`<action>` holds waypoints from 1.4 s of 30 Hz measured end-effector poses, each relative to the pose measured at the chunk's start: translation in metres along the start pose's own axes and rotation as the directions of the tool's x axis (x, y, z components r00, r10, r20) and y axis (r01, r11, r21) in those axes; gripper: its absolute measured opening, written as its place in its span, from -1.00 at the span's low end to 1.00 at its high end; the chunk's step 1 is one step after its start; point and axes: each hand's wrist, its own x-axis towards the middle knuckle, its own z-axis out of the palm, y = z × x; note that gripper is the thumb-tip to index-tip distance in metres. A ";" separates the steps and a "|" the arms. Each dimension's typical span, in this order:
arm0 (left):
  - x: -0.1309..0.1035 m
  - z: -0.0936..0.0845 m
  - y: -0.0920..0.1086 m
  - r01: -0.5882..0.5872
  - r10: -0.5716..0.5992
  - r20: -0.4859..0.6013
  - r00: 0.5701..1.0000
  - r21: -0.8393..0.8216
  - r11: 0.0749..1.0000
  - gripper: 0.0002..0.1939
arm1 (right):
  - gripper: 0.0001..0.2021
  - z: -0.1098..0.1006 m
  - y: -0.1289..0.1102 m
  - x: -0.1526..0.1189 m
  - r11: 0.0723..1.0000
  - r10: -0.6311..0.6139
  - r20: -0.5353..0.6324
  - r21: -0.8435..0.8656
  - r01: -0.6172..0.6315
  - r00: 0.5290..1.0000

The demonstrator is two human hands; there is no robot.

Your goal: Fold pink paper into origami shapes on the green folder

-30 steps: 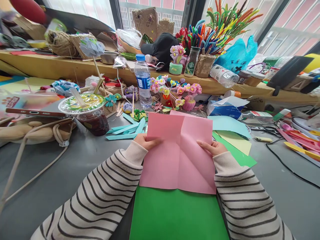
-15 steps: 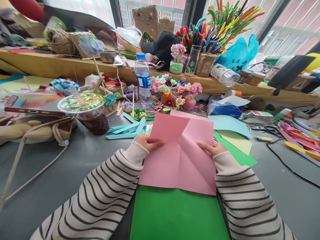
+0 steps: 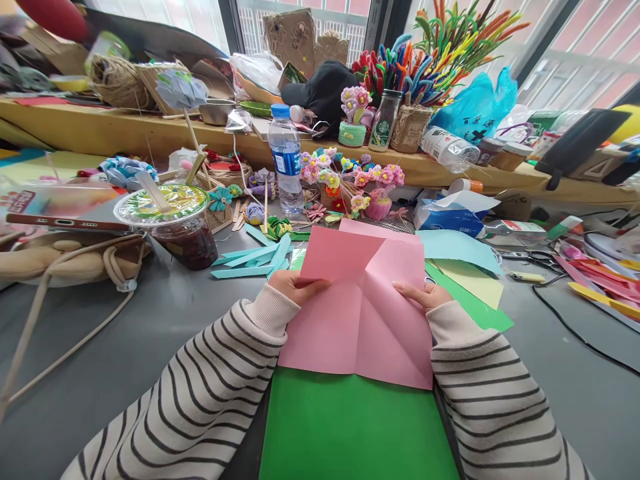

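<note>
A creased sheet of pink paper [image 3: 325, 333] is held up between my two hands. My left hand [image 3: 295, 285] pinches its left edge, thumb on the near face and the other fingers behind. On the opposite edge, my right hand [image 3: 424, 294] grips it the same way. Fold lines cross near the middle of the sheet, and its upper part bends along them. Below lies a green sheet [image 3: 355, 427], partly covered by the pink one. Another pink piece [image 3: 375, 230] shows behind the top edge.
Light-blue paper strips [image 3: 260, 257] lie to the left, near a lidded drink cup [image 3: 185, 233]. Blue paper [image 3: 457, 250] and yellow paper [image 3: 473, 280] rest at right, with scissors [image 3: 537, 259] and a black cable [image 3: 575, 333] beyond. A water bottle [image 3: 287, 160] stands behind.
The upper left part of the pink paper has shifted very slightly to the right. Both hands keep the same hold.
</note>
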 end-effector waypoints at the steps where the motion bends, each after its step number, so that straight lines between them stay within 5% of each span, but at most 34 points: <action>1: 0.000 0.000 0.001 0.022 -0.022 0.002 1.000 0.005 1.000 -0.67 | -0.77 0.000 -0.002 -0.001 0.999 0.035 0.000 -0.002 -0.035 0.999; 3: 0.001 -0.001 0.002 0.065 -0.066 0.010 0.998 0.011 0.998 -0.66 | -0.78 0.000 -0.006 -0.002 0.992 0.126 0.017 0.019 -0.127 0.992; 16: 0.000 0.000 -0.001 0.034 -0.033 0.059 0.998 -0.020 0.999 -0.63 | -0.71 -0.001 -0.001 -0.002 0.987 0.159 0.040 0.022 -0.160 0.987; 26: -0.003 0.002 0.001 -0.048 0.049 0.011 0.999 -0.028 0.998 -0.63 | -0.70 0.000 0.005 0.003 0.995 0.077 0.069 0.057 -0.081 0.995; 37: 0.003 -0.003 0.001 0.231 -0.227 0.048 0.973 -0.105 0.967 -0.63 | -0.79 -0.001 -0.005 -0.003 0.996 0.085 0.041 0.030 -0.086 0.996; 42: 0.005 -0.006 -0.002 0.264 -0.245 0.127 0.961 -0.159 0.951 -0.64 | -0.79 -0.001 -0.011 -0.008 0.997 0.079 0.030 0.018 -0.079 0.996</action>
